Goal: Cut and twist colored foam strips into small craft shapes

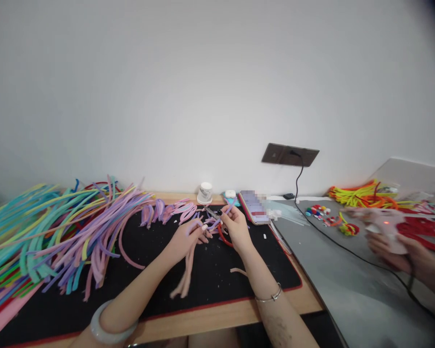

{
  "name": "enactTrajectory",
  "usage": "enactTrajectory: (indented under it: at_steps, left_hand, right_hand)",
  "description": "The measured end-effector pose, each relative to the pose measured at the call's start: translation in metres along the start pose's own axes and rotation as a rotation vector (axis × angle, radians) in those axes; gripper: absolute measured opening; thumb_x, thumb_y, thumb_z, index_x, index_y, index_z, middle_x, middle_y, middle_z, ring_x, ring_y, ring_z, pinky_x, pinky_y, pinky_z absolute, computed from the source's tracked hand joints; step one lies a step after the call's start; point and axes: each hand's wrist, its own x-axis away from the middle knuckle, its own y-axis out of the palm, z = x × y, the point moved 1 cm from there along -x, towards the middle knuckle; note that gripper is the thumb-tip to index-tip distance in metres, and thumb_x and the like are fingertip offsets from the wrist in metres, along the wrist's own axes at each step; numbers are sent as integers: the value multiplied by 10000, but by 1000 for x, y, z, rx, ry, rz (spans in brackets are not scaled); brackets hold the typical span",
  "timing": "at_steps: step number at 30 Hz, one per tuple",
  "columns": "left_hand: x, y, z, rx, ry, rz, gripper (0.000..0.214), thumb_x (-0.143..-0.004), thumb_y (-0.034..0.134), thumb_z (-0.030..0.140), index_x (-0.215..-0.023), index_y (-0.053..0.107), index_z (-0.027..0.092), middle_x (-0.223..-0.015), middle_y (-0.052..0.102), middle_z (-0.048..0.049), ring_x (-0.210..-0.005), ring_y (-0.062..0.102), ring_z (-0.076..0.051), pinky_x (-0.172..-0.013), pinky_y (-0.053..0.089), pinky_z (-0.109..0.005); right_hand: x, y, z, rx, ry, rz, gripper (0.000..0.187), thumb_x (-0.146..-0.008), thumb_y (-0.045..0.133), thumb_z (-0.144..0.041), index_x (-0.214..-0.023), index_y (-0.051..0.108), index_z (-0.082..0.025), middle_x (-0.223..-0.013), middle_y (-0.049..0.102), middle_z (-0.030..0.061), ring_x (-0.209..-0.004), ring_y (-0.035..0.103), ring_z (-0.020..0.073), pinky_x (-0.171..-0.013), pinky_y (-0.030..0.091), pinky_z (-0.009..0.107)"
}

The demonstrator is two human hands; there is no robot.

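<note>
Plain white wall (203, 87) rose behind a wooden desk (217, 316) covered by a black mat (210, 275) with a red edge. Over the mat's middle, the left hand (188, 237) was curled with its fingers pressed together around a bunch of pink pipe cleaners (186, 270), whose long ends hung down from the fist toward the person and trailed on the mat. Just beside it, touching at the fingertips, the right hand (235, 227) pinched a lilac pipe cleaner (213, 223) that bridged the small gap between the two hands. Scissors (212, 212) with a red handle loop seemed to sit at the right hand, the blades pointing away past the left hand's knuckles, though whether the fingers gripped them could not be told. Well off to the left hand's outer side lay a big heap of coloured pipe cleaners (50, 227). Beyond both hands, near the wall, stood a small white cup (205, 192), and just beyond the right hand leaned a phone (254, 207). Far to the right hand's outer side, on a grey sheet (348, 290), another person's hand (402, 251) held a glue gun (386, 227), blurred, near scattered pompoms (317, 211).
</note>
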Motion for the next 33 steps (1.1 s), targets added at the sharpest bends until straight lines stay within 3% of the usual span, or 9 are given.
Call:
enactTrajectory:
  at_steps: [6, 12, 17, 21, 27, 30, 33]
  left_hand:
    - [-1, -11, 4, -101, 41, 173, 237, -747, 600, 391, -752, 688, 171, -773, 661, -14, -809, 584, -188, -754, 433, -265]
    - [-1, -10, 0, 86, -101, 180, 326, -694, 662, 465, -749, 671, 144, -580, 550, 32, -533, 472, -99, -540, 387, -221]
    - [-2, -16, 3, 252, -114, 240, 340, -649, 724, 452, -691, 654, 122, -640, 608, -9, -594, 549, -114, -636, 481, -254]
    - [-2, -23, 3, 309, -38, 359, 339, -647, 733, 443, -677, 647, 117, -660, 612, -22, -636, 578, -125, -681, 503, -267]
    - [-5, -28, 1, 308, 64, 489, 310, -659, 703, 442, -657, 632, 141, -638, 594, 0, -636, 569, -138, -689, 501, -292]
    - [-6, -34, 0, 166, 109, 533, 282, -701, 649, 433, -647, 620, 158, -617, 587, 3, -617, 551, -148, -666, 479, -291]
    - [-7, -41, 0, -93, 137, 525, 241, -744, 597, 397, -641, 609, 179, -594, 571, 9, -614, 534, -157, -656, 442, -283]
  right_hand:
    - [-4, -7, 4, -14, -29, 65, 252, -724, 649, -368, -790, 487, -185, -545, 465, -65, -407, 307, 59, -408, 239, 206]
    - [-5, -11, 1, 18, -41, 134, 253, -703, 656, -368, -770, 504, -178, -588, 535, -26, -432, 342, 73, -438, 255, 223]
    - [-4, -12, -2, 41, -14, 96, 250, -670, 688, -353, -712, 523, -171, -573, 571, -13, -437, 366, 76, -438, 270, 222]
    - [-2, -10, -4, 52, 23, 35, 258, -673, 694, -365, -690, 529, -168, -573, 617, 2, -412, 382, 69, -418, 295, 212]
    - [4, -2, -7, 207, 80, -104, 214, -659, 683, -320, -618, 541, -164, -547, 643, 21, -452, 539, 114, -448, 403, 225]
    - [5, -4, -5, 352, 119, -250, 149, -687, 637, -250, -610, 565, -145, -580, 668, 38, -451, 525, 94, -452, 385, 202]
    - [5, -10, 0, 409, 204, -485, 142, -714, 610, -235, -622, 595, -127, -616, 678, 43, -440, 477, 68, -451, 361, 184]
